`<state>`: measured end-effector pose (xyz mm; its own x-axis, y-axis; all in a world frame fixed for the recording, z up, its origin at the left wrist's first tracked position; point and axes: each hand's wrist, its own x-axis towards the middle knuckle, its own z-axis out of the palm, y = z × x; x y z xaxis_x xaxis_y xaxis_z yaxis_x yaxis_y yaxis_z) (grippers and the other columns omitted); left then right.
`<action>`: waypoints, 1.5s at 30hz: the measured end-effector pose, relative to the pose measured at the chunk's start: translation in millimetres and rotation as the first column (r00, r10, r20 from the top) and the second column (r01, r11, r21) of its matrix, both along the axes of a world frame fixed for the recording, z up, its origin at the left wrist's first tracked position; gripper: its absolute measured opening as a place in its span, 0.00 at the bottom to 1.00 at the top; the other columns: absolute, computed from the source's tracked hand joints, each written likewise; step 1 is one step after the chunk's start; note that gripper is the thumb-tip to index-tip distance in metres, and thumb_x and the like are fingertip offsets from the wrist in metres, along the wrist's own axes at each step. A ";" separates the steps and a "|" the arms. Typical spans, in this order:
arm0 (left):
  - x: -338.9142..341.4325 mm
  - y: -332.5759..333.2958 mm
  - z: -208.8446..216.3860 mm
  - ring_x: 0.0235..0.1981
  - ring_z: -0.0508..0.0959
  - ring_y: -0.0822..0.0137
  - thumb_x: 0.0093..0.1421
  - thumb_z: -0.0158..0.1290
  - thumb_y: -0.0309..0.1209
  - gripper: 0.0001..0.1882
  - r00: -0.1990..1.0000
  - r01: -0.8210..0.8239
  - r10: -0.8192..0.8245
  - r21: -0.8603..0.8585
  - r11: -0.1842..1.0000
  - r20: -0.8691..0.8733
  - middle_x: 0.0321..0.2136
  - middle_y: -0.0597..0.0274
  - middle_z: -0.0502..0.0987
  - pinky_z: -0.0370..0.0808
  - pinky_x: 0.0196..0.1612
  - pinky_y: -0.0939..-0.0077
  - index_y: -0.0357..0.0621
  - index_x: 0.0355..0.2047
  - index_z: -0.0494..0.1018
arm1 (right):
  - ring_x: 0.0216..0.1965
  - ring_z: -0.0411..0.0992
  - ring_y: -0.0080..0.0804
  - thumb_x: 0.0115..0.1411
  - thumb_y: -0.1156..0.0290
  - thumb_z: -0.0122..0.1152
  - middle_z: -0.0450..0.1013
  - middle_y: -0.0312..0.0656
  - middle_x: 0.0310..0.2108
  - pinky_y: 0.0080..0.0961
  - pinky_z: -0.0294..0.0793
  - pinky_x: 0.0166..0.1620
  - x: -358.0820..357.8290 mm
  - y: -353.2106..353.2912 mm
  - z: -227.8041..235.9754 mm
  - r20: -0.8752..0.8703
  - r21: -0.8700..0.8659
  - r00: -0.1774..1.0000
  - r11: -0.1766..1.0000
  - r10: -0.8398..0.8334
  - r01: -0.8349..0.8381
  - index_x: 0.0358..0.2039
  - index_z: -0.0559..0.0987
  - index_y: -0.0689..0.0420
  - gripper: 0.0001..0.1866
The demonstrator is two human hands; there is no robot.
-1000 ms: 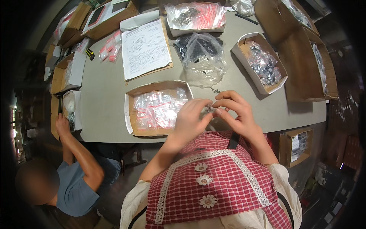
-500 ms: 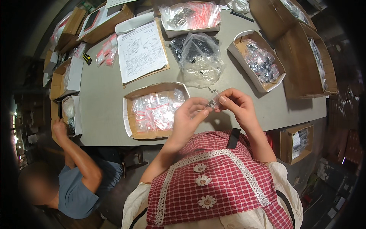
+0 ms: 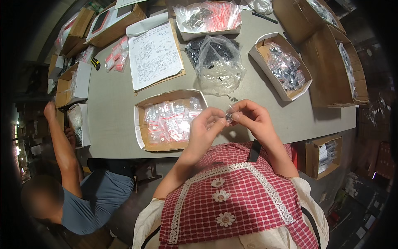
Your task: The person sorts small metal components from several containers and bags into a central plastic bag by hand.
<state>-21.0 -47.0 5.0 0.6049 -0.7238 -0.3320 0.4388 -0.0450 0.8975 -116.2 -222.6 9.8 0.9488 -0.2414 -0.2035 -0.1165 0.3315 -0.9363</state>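
Between my two hands is a small clear plastic bag [image 3: 229, 117] with dark small parts in it. My left hand [image 3: 209, 125] pinches its left side between thumb and fingers. My right hand [image 3: 251, 118] pinches the other side, fingertips close to the left ones. A few loose dark screws [image 3: 233, 99] lie on the table just beyond my fingers. Behind them sits a large clear plastic bag [image 3: 219, 68] of black and pale small parts. Left of my left hand stands a cardboard tray [image 3: 141, 132] of small zip bags holding white washers.
At the right is a cardboard box [image 3: 278, 86] of filled small bags, with taller cartons [image 3: 321, 68] beyond. A box of red-edged bags [image 3: 209, 20] stands at the back, near a paper drawing [image 3: 153, 56]. A co-worker's arm [image 3: 64, 149] reaches along the left-hand boxes.
My fingers have drawn closer together and the small bag looks more bunched between them. At the left, the co-worker's arm has reached farther away along the boxes.
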 end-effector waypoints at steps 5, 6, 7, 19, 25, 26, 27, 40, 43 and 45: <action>-1.0 -1.4 2.3 0.36 0.78 0.76 0.65 0.55 0.26 0.09 1.000 0.000 0.000 0.001 1.000 -0.016 0.34 0.63 0.79 0.73 0.40 0.83 0.38 0.44 0.72 | 0.39 0.77 0.20 0.64 0.79 0.62 0.76 0.34 0.37 0.17 0.76 0.44 -1.0 -0.3 0.7 0.003 0.045 1.000 0.999 0.028 -0.028 0.44 0.76 0.63 0.09; -1.4 -1.4 2.7 0.36 0.78 0.77 0.65 0.55 0.26 0.09 1.000 0.002 -0.001 0.001 1.000 -0.029 0.34 0.63 0.79 0.73 0.40 0.83 0.38 0.44 0.72 | 0.39 0.76 0.19 0.64 0.78 0.62 0.76 0.34 0.37 0.17 0.75 0.43 -0.9 0.5 0.6 0.004 0.048 1.000 0.999 0.022 -0.023 0.44 0.76 0.62 0.09; -2.2 -1.9 2.6 0.36 0.78 0.77 0.65 0.56 0.26 0.09 1.000 -0.003 0.003 -0.014 1.000 -0.020 0.34 0.63 0.79 0.72 0.40 0.83 0.38 0.44 0.72 | 0.39 0.76 0.19 0.64 0.78 0.63 0.76 0.34 0.36 0.17 0.75 0.43 -0.8 1.4 0.2 0.005 0.052 1.000 0.999 0.017 -0.018 0.43 0.76 0.62 0.08; -1.4 -1.1 5.0 0.31 0.75 0.78 0.61 0.55 0.25 0.08 0.999 0.022 -0.023 -0.003 1.000 -0.031 0.30 0.65 0.78 0.70 0.36 0.84 0.39 0.41 0.72 | 0.36 0.74 0.18 0.66 0.73 0.62 0.75 0.33 0.36 0.18 0.74 0.41 -1.0 6.6 -1.1 -0.003 0.011 1.000 1.000 0.006 -0.006 0.42 0.78 0.62 0.08; 2.3 0.7 -0.5 0.31 0.74 0.79 0.62 0.55 0.26 0.09 0.999 0.044 -0.044 0.013 0.999 -0.032 0.31 0.65 0.79 0.70 0.37 0.83 0.38 0.42 0.72 | 0.36 0.75 0.19 0.64 0.75 0.63 0.76 0.36 0.35 0.19 0.75 0.41 -0.1 6.7 -7.4 0.048 -0.274 0.999 0.961 -0.024 0.036 0.45 0.77 0.62 0.10; 0.8 -0.7 5.3 0.31 0.73 0.79 0.63 0.56 0.27 0.09 0.999 0.028 -0.028 0.032 0.999 0.028 0.32 0.65 0.79 0.70 0.37 0.83 0.38 0.42 0.73 | 0.36 0.75 0.20 0.63 0.76 0.63 0.77 0.37 0.35 0.20 0.75 0.41 0.3 6.0 -9.3 0.085 -0.409 0.996 0.910 -0.034 0.066 0.46 0.77 0.62 0.11; -0.2 -1.0 8.5 0.32 0.73 0.79 0.63 0.56 0.27 0.09 0.996 0.007 -0.011 0.050 0.999 0.087 0.32 0.65 0.79 0.70 0.38 0.83 0.37 0.42 0.73 | 0.35 0.75 0.20 0.62 0.76 0.63 0.77 0.37 0.35 0.20 0.76 0.41 0.7 6.4 -7.6 0.097 -0.471 0.995 0.878 -0.038 0.079 0.46 0.77 0.62 0.11; 8.2 -5.4 11.4 0.27 0.76 0.67 0.57 0.59 0.24 0.04 0.658 -0.128 -0.030 0.151 0.980 0.752 0.24 0.58 0.76 0.73 0.33 0.73 0.36 0.29 0.75 | 0.28 0.74 0.23 0.62 0.70 0.63 0.77 0.38 0.28 0.23 0.75 0.35 2.6 10.0 3.0 -0.060 -0.486 0.994 0.867 0.092 -0.109 0.38 0.79 0.61 0.08; 7.4 -3.1 9.2 0.26 0.76 0.64 0.56 0.59 0.22 0.04 0.655 -0.116 -0.039 0.152 0.982 0.754 0.24 0.56 0.76 0.73 0.33 0.72 0.36 0.29 0.75 | 0.27 0.73 0.25 0.62 0.68 0.62 0.77 0.39 0.27 0.24 0.73 0.33 1.9 8.1 3.3 -0.078 -0.527 0.990 0.838 0.120 -0.143 0.36 0.79 0.61 0.09; 7.0 -2.6 10.0 0.27 0.76 0.64 0.55 0.59 0.22 0.03 0.690 -0.102 -0.027 0.135 0.986 0.723 0.24 0.57 0.76 0.73 0.33 0.72 0.36 0.28 0.75 | 0.25 0.71 0.23 0.61 0.67 0.63 0.75 0.39 0.26 0.24 0.71 0.31 3.1 8.6 7.3 -0.083 -0.530 0.988 0.833 0.133 -0.157 0.34 0.79 0.61 0.09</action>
<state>-14.0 -49.7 15.0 0.7294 -0.6744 0.1150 -0.3356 -0.2062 0.9192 -113.1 -213.9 17.1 0.9753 -0.1838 -0.1227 -0.1659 -0.2419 -0.9560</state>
